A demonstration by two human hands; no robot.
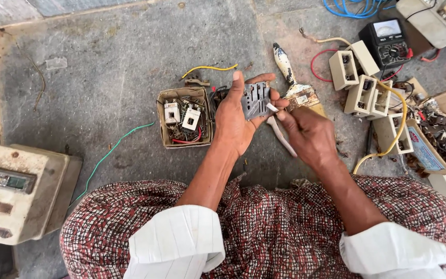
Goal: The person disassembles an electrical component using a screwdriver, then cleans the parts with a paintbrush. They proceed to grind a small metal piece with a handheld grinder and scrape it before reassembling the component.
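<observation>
Left hand grips one grey slotted plate; right hand pinches one white tool against it. Left of the plate: one cardboard box, two white switches.

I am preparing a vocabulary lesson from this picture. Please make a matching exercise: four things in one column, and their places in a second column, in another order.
Things:
1. grey plate
2. paintbrush
3. green wire
4. meter

Places:
A. on the floor, left of the small box
B. top right, beside the blue cable
C. held in the left hand
D. on the floor, just beyond the right hand

Pairs: 1-C, 2-D, 3-A, 4-B
</observation>
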